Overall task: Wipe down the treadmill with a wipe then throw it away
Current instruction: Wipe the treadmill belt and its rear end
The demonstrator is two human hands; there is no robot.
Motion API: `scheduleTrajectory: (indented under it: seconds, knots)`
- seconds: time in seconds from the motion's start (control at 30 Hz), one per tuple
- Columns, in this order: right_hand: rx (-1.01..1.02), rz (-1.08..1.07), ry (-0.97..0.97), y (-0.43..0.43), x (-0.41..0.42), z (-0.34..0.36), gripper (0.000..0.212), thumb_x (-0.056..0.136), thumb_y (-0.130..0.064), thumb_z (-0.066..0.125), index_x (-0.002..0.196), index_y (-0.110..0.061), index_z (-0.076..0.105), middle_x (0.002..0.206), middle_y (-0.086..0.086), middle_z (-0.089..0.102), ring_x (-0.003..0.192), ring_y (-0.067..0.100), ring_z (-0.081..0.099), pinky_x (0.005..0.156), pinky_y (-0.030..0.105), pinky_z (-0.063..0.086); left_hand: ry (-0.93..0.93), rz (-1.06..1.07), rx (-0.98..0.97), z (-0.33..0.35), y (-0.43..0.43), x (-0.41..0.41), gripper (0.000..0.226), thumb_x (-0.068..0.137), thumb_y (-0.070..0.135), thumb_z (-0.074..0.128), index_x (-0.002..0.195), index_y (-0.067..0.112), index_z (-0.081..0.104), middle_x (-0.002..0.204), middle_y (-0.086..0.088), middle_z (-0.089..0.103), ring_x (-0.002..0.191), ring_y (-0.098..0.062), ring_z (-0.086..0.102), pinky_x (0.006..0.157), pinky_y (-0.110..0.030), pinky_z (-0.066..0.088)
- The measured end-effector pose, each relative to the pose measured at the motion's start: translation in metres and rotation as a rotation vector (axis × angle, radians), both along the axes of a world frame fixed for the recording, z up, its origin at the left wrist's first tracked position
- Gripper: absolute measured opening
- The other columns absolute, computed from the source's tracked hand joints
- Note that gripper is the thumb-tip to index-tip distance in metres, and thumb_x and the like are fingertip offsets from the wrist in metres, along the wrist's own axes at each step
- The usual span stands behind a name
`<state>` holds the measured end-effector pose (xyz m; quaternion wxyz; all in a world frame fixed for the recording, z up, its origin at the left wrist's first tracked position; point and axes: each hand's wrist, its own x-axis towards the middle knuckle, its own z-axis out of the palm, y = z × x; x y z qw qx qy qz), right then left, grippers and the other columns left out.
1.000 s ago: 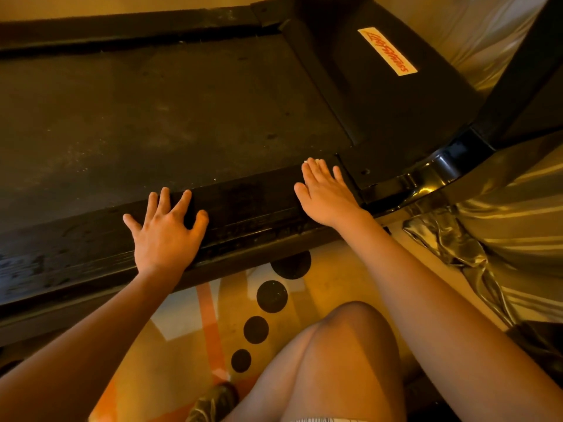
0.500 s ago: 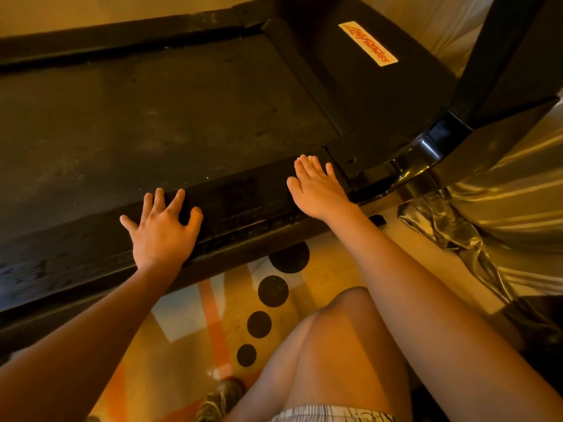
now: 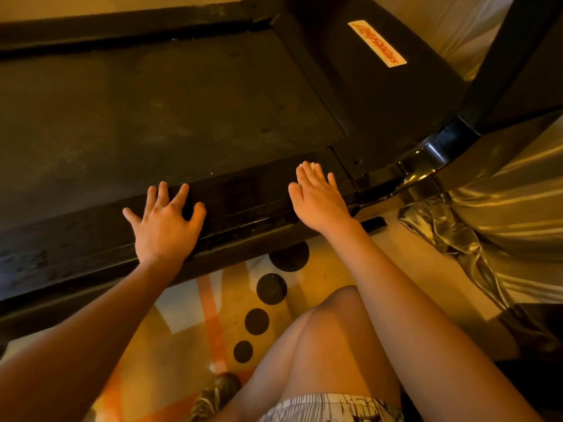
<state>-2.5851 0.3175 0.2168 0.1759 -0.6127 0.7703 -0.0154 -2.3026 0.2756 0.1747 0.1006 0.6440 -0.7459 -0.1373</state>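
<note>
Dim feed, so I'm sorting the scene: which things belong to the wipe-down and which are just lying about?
Job: treadmill rail; wipe, only a pale bit showing; right hand pressing flat on it; left hand flat on the rail.
Lying about: silver fabric; dotted floor mat; shoe.

A home room: treadmill (image 3: 182, 102) beside curtains (image 3: 502, 214), patterned rug (image 3: 274, 287).

Matt, dusty belt (image 3: 158, 105) — glossy black side rail (image 3: 243, 205), satiny drape (image 3: 502, 190).
</note>
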Motion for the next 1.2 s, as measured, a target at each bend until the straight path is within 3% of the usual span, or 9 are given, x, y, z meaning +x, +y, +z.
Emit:
scheduleTrajectory:
  seconds: [0.27, 0.43, 0.6, 0.87, 1.1, 1.2]
  knots:
    - [-0.032, 0.066, 0.049, 0.059, 0.013, -0.003, 0.06, 0.11, -0.045, 0.01, 0.164, -0.022, 0.002, 0.172, -0.003, -0.005, 0.157, 0.013, -0.013, 0.123, 0.036, -0.013, -0.011, -0.054, 0.102, 0.005, -0.004, -0.007, 0.061, 0.107, 0.051, 0.027, 0.163, 0.028, 0.017, 0.171, -0.009, 0.006, 0.158, -0.031, -0.003, 0.12, -0.072, 0.001]
    - [-0.025, 0.077, 0.057, 0.052, 0.017, 0.001, 0.06, 0.11, -0.045, 0.01, 0.164, -0.02, 0.004, 0.172, -0.002, -0.004, 0.157, 0.014, -0.012, 0.125, 0.038, -0.011, 0.023, -0.253, 0.13, 0.02, 0.005, -0.084, 0.059, 0.107, 0.056, 0.021, 0.163, 0.039, 0.007, 0.172, 0.003, 0.002, 0.157, -0.035, -0.007, 0.115, -0.074, -0.003]
    - [-0.021, 0.118, 0.119, 0.041, -0.001, 0.003, 0.059, 0.111, -0.044, 0.014, 0.164, -0.019, 0.004, 0.172, -0.001, -0.003, 0.158, 0.014, -0.01, 0.125, 0.038, -0.011, -0.092, -0.174, 0.094, 0.016, 0.009, -0.148, 0.062, 0.105, 0.057, 0.014, 0.163, 0.036, 0.005, 0.172, -0.005, -0.005, 0.156, -0.038, -0.009, 0.115, -0.076, 0.002]
    - [-0.01, 0.097, 0.14, -0.016, -0.036, 0.0, 0.061, 0.111, -0.046, 0.01, 0.164, -0.017, 0.002, 0.172, 0.0, -0.006, 0.158, 0.016, -0.011, 0.127, 0.038, -0.01, -0.128, -0.215, 0.064, 0.011, 0.004, -0.148, 0.067, 0.103, 0.06, 0.008, 0.163, 0.032, -0.002, 0.172, -0.006, -0.008, 0.156, -0.037, -0.012, 0.116, -0.075, 0.002]
    - [-0.011, 0.169, 0.14, 0.034, -0.038, 0.002, 0.062, 0.11, -0.048, 0.01, 0.164, -0.02, -0.001, 0.172, -0.004, -0.008, 0.156, 0.011, -0.016, 0.128, 0.037, -0.008, -0.132, -0.229, 0.025, 0.009, 0.006, -0.148, 0.069, 0.102, 0.059, 0.007, 0.164, 0.029, 0.0, 0.172, -0.008, -0.005, 0.156, -0.039, -0.007, 0.118, -0.072, 0.006]
    - [0.001, 0.143, 0.122, 0.015, -0.036, 0.001, 0.061, 0.111, -0.048, 0.01, 0.164, -0.019, 0.002, 0.172, -0.003, -0.006, 0.157, 0.012, -0.012, 0.128, 0.037, -0.008, -0.16, -0.247, 0.029, 0.009, 0.008, -0.149, 0.069, 0.102, 0.058, 0.006, 0.164, 0.028, -0.002, 0.171, -0.009, -0.006, 0.156, -0.039, -0.007, 0.119, -0.071, 0.007]
